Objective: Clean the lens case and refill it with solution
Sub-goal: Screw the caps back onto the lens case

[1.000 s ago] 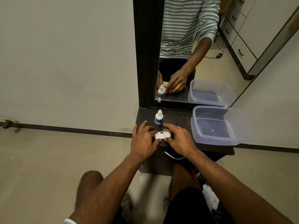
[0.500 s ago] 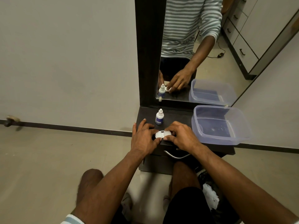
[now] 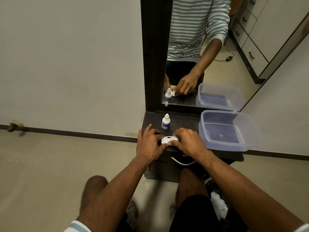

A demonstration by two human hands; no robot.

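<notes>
Resting at the front edge of the dark dresser top [image 3: 180,122], near its left end: the white lens case [image 3: 169,139], lying flat, two round lids side by side. Taken as landmark, that case.

Far left of the case, low on the wall: a small door stopper [image 3: 14,125] above the dark skirting.

Immediately left of the case: left hand [image 3: 149,143], palm down, thumb and forefinger pinched on the case's left lid, remaining fingers spread flat on the dresser top. Closed on the case, then, not wrapped around it.

Just behind the case, slightly left, standing upright and apart from both hands: a small white solution bottle [image 3: 165,122] with a blue label, cap on.

Immediately right of the case: right hand [image 3: 189,142], fingers curled over the right lid, thumb against the case's near edge. Gripping the case too; how tight, cannot tell.

Below the case, on the dresser's front: a curved metal drawer handle [image 3: 181,162].

Well right of the case, overhanging the right end of the dresser top: a clear plastic tub [image 3: 250,131], open, with a shallow layer of water inside.

Behind the case, upright against the wall: a dark-framed mirror [image 3: 154,52] repeating bottle, tub, hands and a striped shirt.
</notes>
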